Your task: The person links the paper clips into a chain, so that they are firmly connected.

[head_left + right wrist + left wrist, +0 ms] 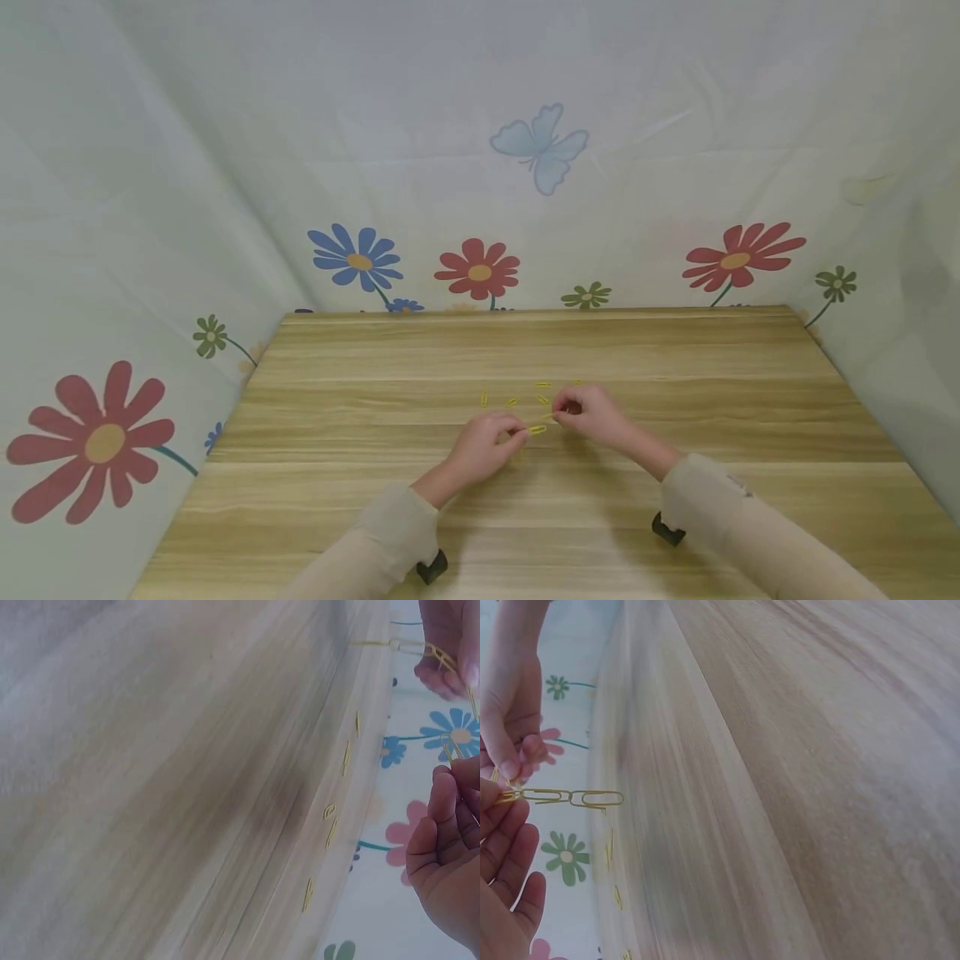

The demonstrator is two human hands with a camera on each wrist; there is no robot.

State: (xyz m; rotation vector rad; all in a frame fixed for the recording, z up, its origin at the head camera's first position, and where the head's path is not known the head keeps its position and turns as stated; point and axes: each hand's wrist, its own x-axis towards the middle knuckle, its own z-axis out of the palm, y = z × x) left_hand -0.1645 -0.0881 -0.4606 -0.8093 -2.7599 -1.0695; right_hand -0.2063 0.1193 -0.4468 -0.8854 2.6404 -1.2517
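My left hand point(483, 450) pinches one end of a short chain of linked yellow paper clips point(571, 796) between thumb and fingers. The chain hangs from the fingertips, seen best in the left wrist view. Close by on the right, my right hand point(592, 414) holds a single yellow paper clip point(450, 748) by its end, thumb against forefinger. Its free end points toward the left hand. In the right wrist view the two hands are a small gap apart; whether the single clip touches the chain, I cannot tell.
Several loose yellow paper clips point(483, 400) lie scattered on the wood-grain table point(360, 358), just beyond the hands. A white cloth point(420, 167) printed with flowers and a butterfly hangs behind the table and along its sides.
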